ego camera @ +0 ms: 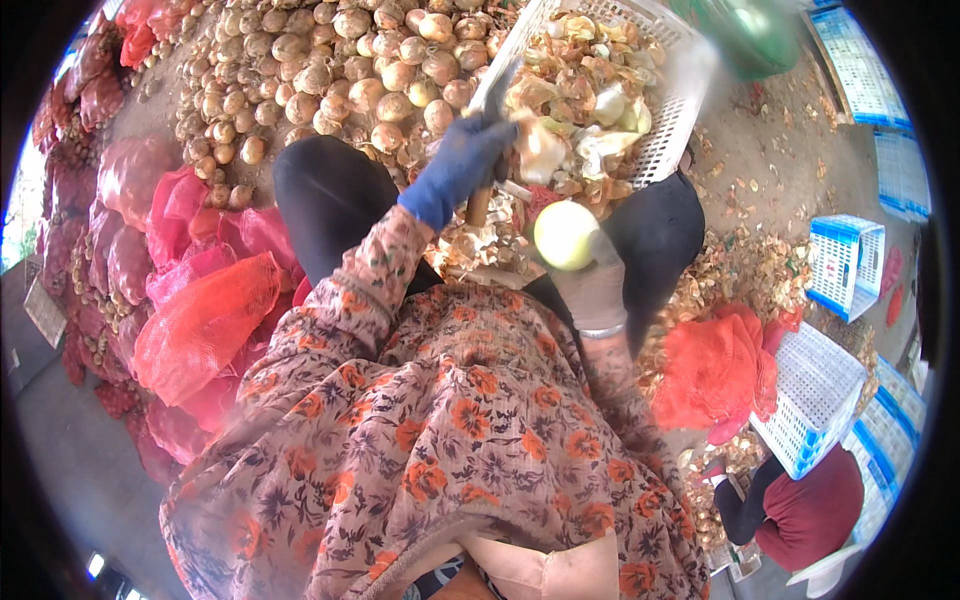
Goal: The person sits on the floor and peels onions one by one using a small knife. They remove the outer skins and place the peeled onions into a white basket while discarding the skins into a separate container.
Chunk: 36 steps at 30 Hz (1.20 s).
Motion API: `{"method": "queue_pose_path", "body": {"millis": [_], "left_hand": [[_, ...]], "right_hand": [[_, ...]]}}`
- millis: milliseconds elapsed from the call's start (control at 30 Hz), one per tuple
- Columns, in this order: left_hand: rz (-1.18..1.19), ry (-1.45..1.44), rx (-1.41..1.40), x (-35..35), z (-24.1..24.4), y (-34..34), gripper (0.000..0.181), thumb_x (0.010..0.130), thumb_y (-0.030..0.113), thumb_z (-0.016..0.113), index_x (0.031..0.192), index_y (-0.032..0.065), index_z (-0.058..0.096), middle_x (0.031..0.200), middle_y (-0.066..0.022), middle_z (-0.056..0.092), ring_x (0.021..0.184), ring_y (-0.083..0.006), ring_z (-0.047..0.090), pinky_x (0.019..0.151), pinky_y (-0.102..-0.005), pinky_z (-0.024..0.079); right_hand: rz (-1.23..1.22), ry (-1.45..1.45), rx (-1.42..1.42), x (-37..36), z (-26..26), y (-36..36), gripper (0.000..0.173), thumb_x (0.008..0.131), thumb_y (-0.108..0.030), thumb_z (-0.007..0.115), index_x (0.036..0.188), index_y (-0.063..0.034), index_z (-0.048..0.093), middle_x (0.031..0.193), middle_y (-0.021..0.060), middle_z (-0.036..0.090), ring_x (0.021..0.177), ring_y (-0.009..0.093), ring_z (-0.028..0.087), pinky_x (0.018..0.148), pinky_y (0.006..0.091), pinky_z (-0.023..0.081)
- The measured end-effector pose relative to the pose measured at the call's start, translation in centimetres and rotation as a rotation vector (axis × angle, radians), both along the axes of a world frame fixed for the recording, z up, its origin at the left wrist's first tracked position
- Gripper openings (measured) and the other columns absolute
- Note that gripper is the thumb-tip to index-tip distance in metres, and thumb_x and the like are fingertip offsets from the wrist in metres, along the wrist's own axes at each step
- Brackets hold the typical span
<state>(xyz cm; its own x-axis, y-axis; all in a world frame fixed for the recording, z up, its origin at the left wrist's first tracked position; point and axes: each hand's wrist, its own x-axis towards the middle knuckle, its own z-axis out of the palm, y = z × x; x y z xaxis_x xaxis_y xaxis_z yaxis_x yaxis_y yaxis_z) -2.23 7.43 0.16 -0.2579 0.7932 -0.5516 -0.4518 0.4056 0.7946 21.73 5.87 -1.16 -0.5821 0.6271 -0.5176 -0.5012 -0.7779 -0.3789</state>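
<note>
My left hand (461, 165), in a blue glove, is shut around a knife, its dark blade (501, 91) blurred and pointing away from me. In my right hand (594, 289), gloved in greyish beige, rests a pale peeled onion (566, 235), held by my right knee. Beyond both hands stands a white plastic crate (667, 146) filled with dry onion skins (577, 90). Part of the blurred skins lies just right of the blue glove. More papery peelings (484, 244) lie between my legs.
Unpeeled onions (367, 94) are heaped on the floor ahead. Red mesh sacks (210, 322) lie at my left, another mesh bundle (712, 367) at my right. Blue-and-white crates (844, 262) stand farther right. Another person (806, 510) sits low at the lower right.
</note>
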Motion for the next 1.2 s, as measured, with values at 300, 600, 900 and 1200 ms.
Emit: {"method": "queue_pose_path", "body": {"millis": [300,600,900,1200], "left_hand": [[-0.479,0.653,-0.029,0.3,-1.2,-3.2,0.039,0.095,0.032,0.064,0.119,0.0009,0.065,0.084,-0.0130,0.070,0.078,-0.0181,0.068,0.069,-0.0343,0.054],[-0.598,0.356,0.112,3.5,1.9,-3.4,0.027,0.098,0.023,0.058,0.103,-0.0030,0.064,0.074,-0.0058,0.063,0.064,-0.0124,0.058,0.059,-0.0300,0.046],[-0.767,1.430,0.365,3.7,2.2,-10.2,0.026,0.090,0.014,0.060,0.115,0.0047,0.057,0.089,-0.0130,0.058,0.062,-0.0315,0.065,0.052,-0.0426,0.051],[-0.787,1.529,0.320,6.2,0.7,-8.6,0.018,0.088,0.012,0.057,0.103,0.0018,0.053,0.088,-0.0146,0.057,0.060,-0.0297,0.065,0.049,-0.0422,0.052]], "right_hand": [[-0.102,-0.018,-0.085,-0.1,-0.1,0.7,0.078,0.079,-0.050,0.079,0.136,-0.0059,0.051,0.126,0.0125,0.061,0.116,0.031,0.060,0.096,0.0494,0.052],[0.210,-0.298,0.345,0.0,1.1,0.9,0.067,0.077,-0.025,0.082,0.131,0.0016,0.053,0.119,0.0115,0.062,0.110,0.024,0.062,0.098,0.0412,0.052],[0.046,-0.068,0.174,-0.8,1.2,0.0,0.067,0.078,-0.028,0.083,0.130,0.0022,0.053,0.119,0.0117,0.062,0.108,0.024,0.063,0.099,0.0390,0.051],[-0.065,-0.184,0.253,-0.8,0.7,0.2,0.067,0.074,-0.012,0.084,0.130,-0.0008,0.050,0.118,0.0105,0.061,0.107,0.024,0.063,0.092,0.0386,0.057]]}}
